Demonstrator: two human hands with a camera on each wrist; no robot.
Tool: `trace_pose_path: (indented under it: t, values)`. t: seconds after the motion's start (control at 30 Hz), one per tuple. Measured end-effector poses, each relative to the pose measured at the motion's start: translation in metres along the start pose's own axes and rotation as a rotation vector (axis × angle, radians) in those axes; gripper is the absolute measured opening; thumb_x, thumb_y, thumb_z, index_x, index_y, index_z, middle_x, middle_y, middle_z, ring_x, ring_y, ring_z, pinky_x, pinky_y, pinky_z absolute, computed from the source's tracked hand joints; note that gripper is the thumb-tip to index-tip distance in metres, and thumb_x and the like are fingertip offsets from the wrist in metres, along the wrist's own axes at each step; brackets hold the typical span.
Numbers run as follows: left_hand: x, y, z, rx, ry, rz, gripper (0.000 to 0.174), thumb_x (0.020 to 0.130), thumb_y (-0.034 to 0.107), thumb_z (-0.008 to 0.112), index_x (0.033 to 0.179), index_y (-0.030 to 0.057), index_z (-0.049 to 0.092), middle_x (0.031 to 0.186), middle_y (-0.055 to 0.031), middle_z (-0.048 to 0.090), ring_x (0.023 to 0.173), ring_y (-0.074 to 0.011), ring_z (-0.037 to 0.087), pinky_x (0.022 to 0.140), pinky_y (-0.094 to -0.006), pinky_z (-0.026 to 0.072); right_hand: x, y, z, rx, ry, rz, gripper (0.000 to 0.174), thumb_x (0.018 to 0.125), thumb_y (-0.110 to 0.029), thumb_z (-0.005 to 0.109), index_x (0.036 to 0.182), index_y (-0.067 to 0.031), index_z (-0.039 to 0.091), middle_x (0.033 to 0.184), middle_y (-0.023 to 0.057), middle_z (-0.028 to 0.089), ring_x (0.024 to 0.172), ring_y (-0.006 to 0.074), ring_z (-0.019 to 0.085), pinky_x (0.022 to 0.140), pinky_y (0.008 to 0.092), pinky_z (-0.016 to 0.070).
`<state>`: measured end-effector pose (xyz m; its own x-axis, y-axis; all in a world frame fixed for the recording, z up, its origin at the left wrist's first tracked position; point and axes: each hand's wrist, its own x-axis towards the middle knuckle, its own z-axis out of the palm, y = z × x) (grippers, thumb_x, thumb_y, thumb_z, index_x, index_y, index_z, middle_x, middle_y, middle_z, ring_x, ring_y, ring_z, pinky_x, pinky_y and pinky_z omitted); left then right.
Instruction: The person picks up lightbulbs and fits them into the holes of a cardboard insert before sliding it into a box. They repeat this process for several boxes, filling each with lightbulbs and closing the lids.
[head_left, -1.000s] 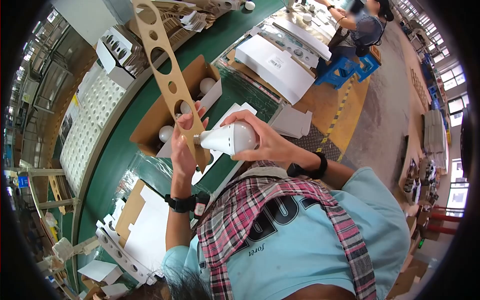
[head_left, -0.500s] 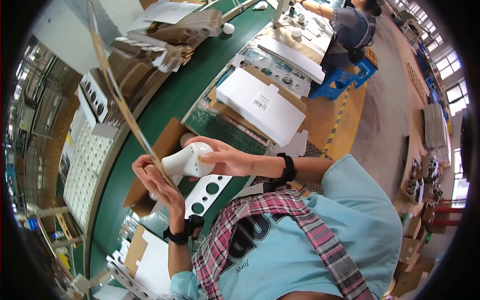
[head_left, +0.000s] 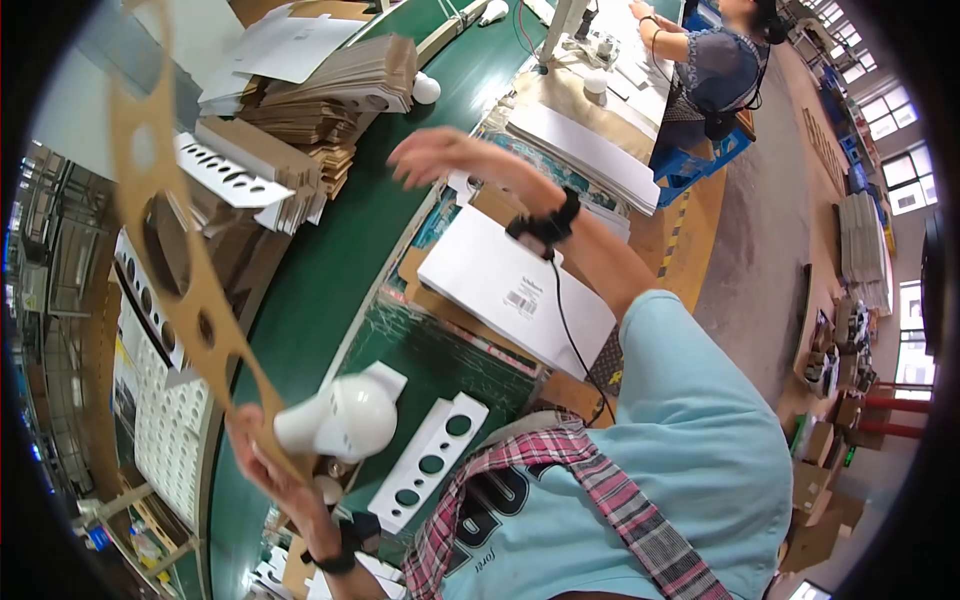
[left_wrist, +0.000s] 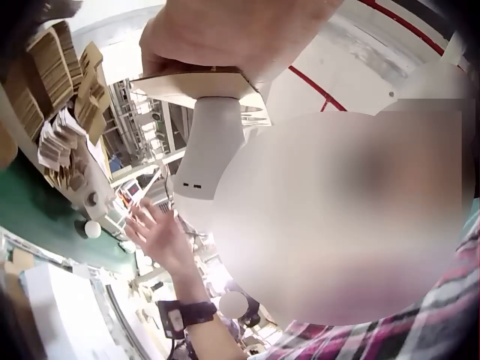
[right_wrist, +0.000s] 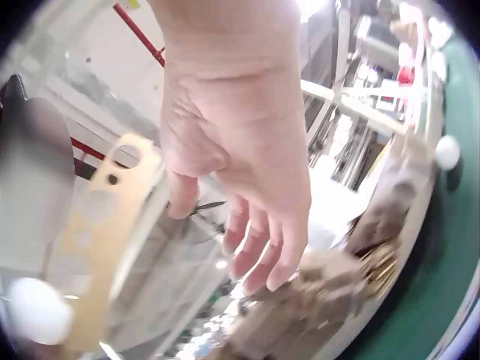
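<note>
Through the head camera I had the left hand (head_left: 275, 470) low at the left of the person's body, its fingers curled round the lower end of a long cardboard strip (head_left: 180, 305) pierced with holes. The strip rose at a slant past the green table (head_left: 290, 300) — its upper part blurred. The white bulb (head_left: 345, 415) was at that lower end, its narrow neck against the strip and its round end out to the side; the left wrist view showed the neck meeting the cardboard just below the hand.

I had the right hand (head_left: 440, 155) well apart from the bulb, held wide and gripping nothing, its fingers loosely bent beyond a white box (head_left: 490, 275) with a barcode. Near the bulb, on the green table, lay a white perforated strip (head_left: 413, 463).

Farther up I saw a stack of folded cardboard (head_left: 350, 75) with a second bulb (head_left: 426, 90) just beside it, and a white holed sheet (head_left: 165, 430) over to the left. At the upper right another person (head_left: 715, 80) was at a work surface, arms out over it — I could not tell what those fingers touched
</note>
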<state>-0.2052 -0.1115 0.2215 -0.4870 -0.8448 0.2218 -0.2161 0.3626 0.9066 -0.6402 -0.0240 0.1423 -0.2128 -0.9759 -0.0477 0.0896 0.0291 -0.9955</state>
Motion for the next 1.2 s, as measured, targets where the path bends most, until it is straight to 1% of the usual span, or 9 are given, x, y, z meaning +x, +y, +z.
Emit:
trace_pose_path:
  t: [0.07,0.17,0.33,0.43,0.57,0.67,0.9,1.07,1.2]
  values:
    - [0.010,-0.002,-0.001,0.122,0.166,-0.013,0.044,0.094,0.045,0.045,0.100,0.0017,0.048,0.093,-0.0059,0.048,0.082,-0.0131,0.049,0.072,-0.0268,0.0406,0.032,0.040,-0.069,-0.265,0.423,0.063,0.032,0.084,-0.025,0.062,0.106,-0.0013,0.063,0.094,0.0097,0.066,0.080,0.0165,0.065,0.071,0.0289,0.0521]
    - [0.029,-0.010,-0.014,0.209,0.280,-0.036,0.046,0.092,0.046,0.046,0.095,0.0007,0.048,0.088,-0.0060,0.048,0.077,-0.0130,0.049,0.068,-0.0267,0.0404,0.079,0.104,-0.156,-0.414,0.636,0.258,0.040,0.086,-0.032,0.062,0.113,-0.0025,0.059,0.100,0.0099,0.064,0.082,0.0164,0.063,0.069,0.0277,0.0517]
    - [0.052,-0.021,-0.024,0.249,0.291,-0.044,0.043,0.091,0.044,0.046,0.093,0.0007,0.048,0.086,-0.0059,0.047,0.076,-0.0130,0.049,0.067,-0.0266,0.0400,0.147,0.163,-0.205,-0.400,0.845,0.389,0.047,0.083,-0.035,0.065,0.114,-0.0004,0.058,0.099,0.0111,0.063,0.077,0.0182,0.063,0.064,0.0284,0.0544]
    - [0.057,-0.025,-0.027,0.260,0.284,-0.062,0.042,0.091,0.042,0.046,0.092,0.0006,0.047,0.085,-0.0059,0.047,0.075,-0.0130,0.048,0.066,-0.0265,0.0397,0.179,0.174,-0.197,-0.188,1.056,0.340,0.038,0.081,-0.030,0.065,0.096,0.0042,0.062,0.082,0.0130,0.063,0.067,0.0243,0.063,0.064,0.0341,0.0571]
    - [0.056,-0.027,-0.033,0.267,0.275,-0.080,0.040,0.091,0.041,0.047,0.091,0.0006,0.047,0.084,-0.0058,0.047,0.074,-0.0130,0.048,0.066,-0.0264,0.0393,0.197,0.191,-0.199,-0.057,0.744,0.330,0.033,0.083,-0.027,0.067,0.089,0.0036,0.055,0.094,0.0160,0.059,0.076,0.0258,0.063,0.060,0.0400,0.0585]
    - [0.052,-0.027,-0.036,0.260,0.256,-0.093,0.039,0.090,0.039,0.047,0.090,0.0006,0.047,0.083,-0.0058,0.046,0.073,-0.0130,0.047,0.065,-0.0264,0.0390,0.190,0.181,-0.183,0.184,0.842,0.361,0.039,0.082,-0.023,0.070,0.103,0.0048,0.052,0.102,0.0162,0.057,0.080,0.0277,0.062,0.065,0.0406,0.0584]
    - [0.025,-0.013,-0.048,0.193,0.204,-0.060,0.035,0.090,0.036,0.048,0.088,0.0006,0.047,0.080,-0.0056,0.046,0.071,-0.0130,0.047,0.064,-0.0262,0.0384,0.106,0.151,-0.141,1.099,0.634,0.296,0.051,0.087,-0.015,0.061,0.129,-0.0006,0.036,0.126,0.0191,0.043,0.119,0.0332,0.044,0.099,0.0502,0.0413]
    - [-0.013,0.002,-0.056,0.079,0.071,0.007,0.033,0.089,0.034,0.048,0.087,0.0006,0.047,0.079,-0.0055,0.045,0.070,-0.0130,0.046,0.063,-0.0261,0.0379,0.023,0.083,-0.058,0.754,0.246,-0.067,0.053,0.081,-0.002,0.060,0.130,-0.0063,0.041,0.124,0.0134,0.049,0.116,0.0302,0.049,0.099,0.0527,0.0397]
    - [-0.057,0.005,-0.064,0.152,0.009,-0.040,0.023,0.089,0.023,0.047,0.080,0.0011,0.047,0.071,-0.0031,0.042,0.064,-0.0114,0.042,0.060,-0.0244,0.0359,-0.047,0.044,0.021,0.664,0.131,-0.103,0.061,0.070,-0.003,0.070,0.126,-0.0084,0.044,0.121,0.0108,0.052,0.114,0.0248,0.052,0.097,0.0441,0.0424]
